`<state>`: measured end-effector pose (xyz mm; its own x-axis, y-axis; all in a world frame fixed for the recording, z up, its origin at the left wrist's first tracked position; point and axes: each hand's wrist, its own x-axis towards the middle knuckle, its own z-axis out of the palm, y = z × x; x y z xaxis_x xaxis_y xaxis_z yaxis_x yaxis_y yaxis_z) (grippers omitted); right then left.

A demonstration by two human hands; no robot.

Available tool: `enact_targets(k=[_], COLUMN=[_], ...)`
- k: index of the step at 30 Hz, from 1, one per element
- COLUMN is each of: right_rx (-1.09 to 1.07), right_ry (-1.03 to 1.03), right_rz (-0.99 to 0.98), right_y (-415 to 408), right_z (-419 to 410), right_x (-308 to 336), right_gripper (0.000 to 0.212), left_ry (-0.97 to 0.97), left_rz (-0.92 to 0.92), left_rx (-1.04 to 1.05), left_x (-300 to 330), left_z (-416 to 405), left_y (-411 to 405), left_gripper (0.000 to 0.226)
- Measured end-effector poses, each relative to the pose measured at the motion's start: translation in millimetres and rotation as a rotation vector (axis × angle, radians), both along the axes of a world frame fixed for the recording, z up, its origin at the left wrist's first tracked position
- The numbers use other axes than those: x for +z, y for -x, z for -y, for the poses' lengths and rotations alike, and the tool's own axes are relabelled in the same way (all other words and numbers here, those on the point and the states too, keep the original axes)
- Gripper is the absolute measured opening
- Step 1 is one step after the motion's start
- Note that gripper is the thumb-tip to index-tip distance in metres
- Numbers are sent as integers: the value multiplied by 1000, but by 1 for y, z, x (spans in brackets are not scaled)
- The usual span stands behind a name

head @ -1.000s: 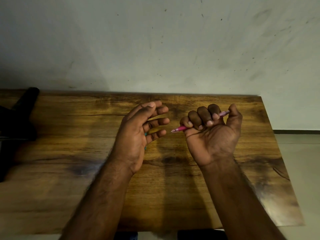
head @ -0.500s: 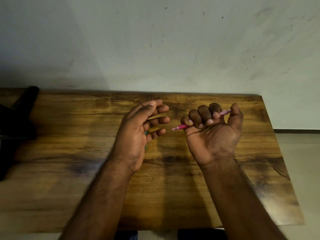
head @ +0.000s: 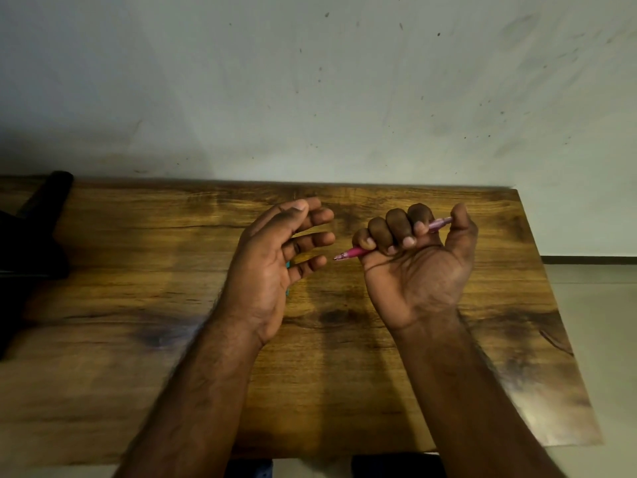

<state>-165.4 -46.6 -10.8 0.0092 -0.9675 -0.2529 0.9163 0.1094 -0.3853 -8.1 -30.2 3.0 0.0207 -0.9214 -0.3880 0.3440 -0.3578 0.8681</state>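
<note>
My right hand (head: 418, 267) is palm up above the wooden table (head: 138, 339), its fingers curled round a pink pen (head: 355, 252). The pen's tip points left and its other end sticks out by the thumb. My left hand (head: 272, 260) is raised a short way to the left of the pen tip, fingers relaxed and slightly bent, holding nothing. A small teal thing (head: 287, 267) shows at the edge of the left palm, mostly hidden behind the hand.
A black object (head: 31, 243) lies on the table's far left. A pale, marked wall (head: 310, 81) rises right behind the table. The table's right edge drops to a light floor (head: 599, 322).
Both hands have barely shifted; the right hand keeps the same grip on the pink pen and the left hand stays relaxed beside it.
</note>
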Motion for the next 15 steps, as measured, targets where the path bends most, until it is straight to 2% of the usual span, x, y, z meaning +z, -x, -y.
enact_targets(k=[15], right_rx=[-15], right_ry=[-16], right_rz=[-15], right_y=[-2], right_z=[0], right_x=[1], right_gripper=[56], left_ry=[-5], left_rz=[8], left_rx=[-1], left_x=[-1], left_z=[0], left_y=[1], left_gripper=[47])
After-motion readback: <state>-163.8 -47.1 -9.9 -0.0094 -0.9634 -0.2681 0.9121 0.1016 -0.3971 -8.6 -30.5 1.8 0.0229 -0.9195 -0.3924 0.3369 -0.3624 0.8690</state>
